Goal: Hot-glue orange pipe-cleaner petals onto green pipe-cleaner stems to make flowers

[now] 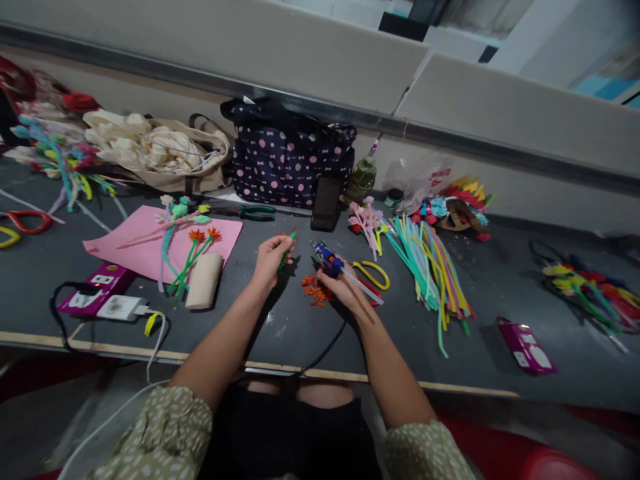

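My left hand [270, 257] is closed around a green pipe-cleaner stem [287, 251] with a small orange tip, held upright over the grey table [300, 327]. My right hand [345, 287] grips a blue hot glue gun [327, 257] whose nozzle points left toward the stem. A glue stick [365, 288] juts out behind the gun. Small orange cut pieces [315, 291] lie on the table between my hands. The gun's black cord [325, 350] runs down off the table's front edge.
A pink sheet [145, 250] carries finished pipe-cleaner flowers [193, 250] and a cardboard roll [204, 281]. Yellow-handled scissors [373, 273], a pile of coloured pipe cleaners [430, 267], a phone [325, 203], a polka-dot bag [290, 160] and a power strip [95, 290] surround the work spot.
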`<act>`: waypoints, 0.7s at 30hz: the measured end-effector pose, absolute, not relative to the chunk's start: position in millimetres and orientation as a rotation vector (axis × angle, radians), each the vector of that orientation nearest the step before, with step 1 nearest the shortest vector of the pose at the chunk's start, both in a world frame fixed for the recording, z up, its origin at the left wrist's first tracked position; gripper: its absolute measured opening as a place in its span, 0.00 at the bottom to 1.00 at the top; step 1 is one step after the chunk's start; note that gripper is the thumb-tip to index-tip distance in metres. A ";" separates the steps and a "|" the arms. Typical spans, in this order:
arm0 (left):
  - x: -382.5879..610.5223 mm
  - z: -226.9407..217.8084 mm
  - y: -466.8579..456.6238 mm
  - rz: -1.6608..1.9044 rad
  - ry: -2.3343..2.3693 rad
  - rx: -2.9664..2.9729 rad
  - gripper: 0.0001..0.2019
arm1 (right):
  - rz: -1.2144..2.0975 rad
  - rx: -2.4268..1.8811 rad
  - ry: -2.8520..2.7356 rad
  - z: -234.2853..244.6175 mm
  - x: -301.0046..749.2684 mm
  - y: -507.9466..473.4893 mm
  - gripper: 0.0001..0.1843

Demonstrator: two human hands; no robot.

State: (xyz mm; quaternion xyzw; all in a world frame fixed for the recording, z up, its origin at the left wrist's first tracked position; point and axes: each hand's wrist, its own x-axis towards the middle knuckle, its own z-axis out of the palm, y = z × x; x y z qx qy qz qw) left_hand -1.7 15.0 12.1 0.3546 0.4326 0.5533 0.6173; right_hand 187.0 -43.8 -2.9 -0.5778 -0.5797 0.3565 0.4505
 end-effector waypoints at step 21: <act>0.9 10.0 13.4 1.394 1.000 0.842 0.16 | 0.621 -1.596 -1.740 -1.4 187.9 -46.2 0.11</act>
